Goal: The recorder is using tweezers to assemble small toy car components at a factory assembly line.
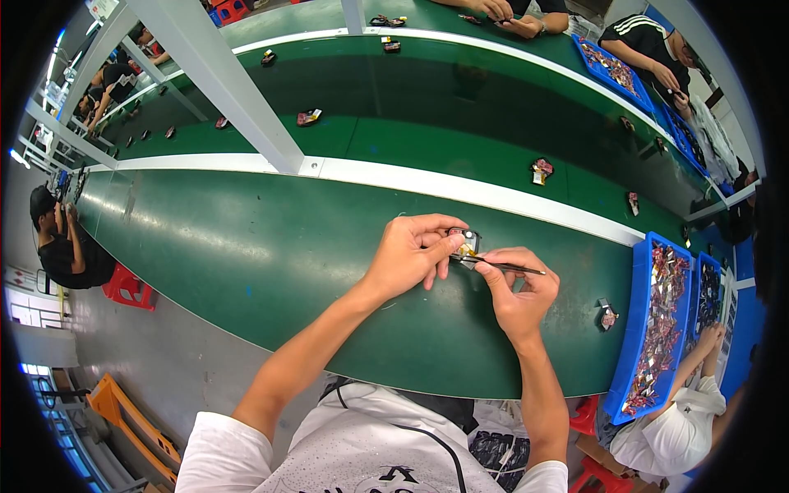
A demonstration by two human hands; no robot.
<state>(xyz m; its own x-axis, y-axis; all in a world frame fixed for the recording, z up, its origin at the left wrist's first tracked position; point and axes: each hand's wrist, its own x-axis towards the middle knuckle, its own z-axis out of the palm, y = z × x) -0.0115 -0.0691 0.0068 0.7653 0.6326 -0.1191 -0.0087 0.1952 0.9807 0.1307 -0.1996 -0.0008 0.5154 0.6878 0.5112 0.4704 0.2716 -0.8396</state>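
My left hand (408,259) pinches a small black-cased electronic device (471,236) between thumb and fingers, just above the green table. Pale and yellowish parts show inside the device's open side. My right hand (528,302) is closed round a pair of thin dark tweezers (519,268). The tips of the tweezers reach the lower edge of the device, where the fingers partly hide them. To the right of my right hand, another small electronic assembly (607,317) lies alone on the table.
The green worktable (271,246) has a white rail (460,195) along its far side. Beyond it runs a green conveyor (427,140) carrying several small assemblies (542,171). A blue bin (631,361) of small red and silver parts stands at right. Other people sit nearby; a grey post (222,82) rises from the rail.
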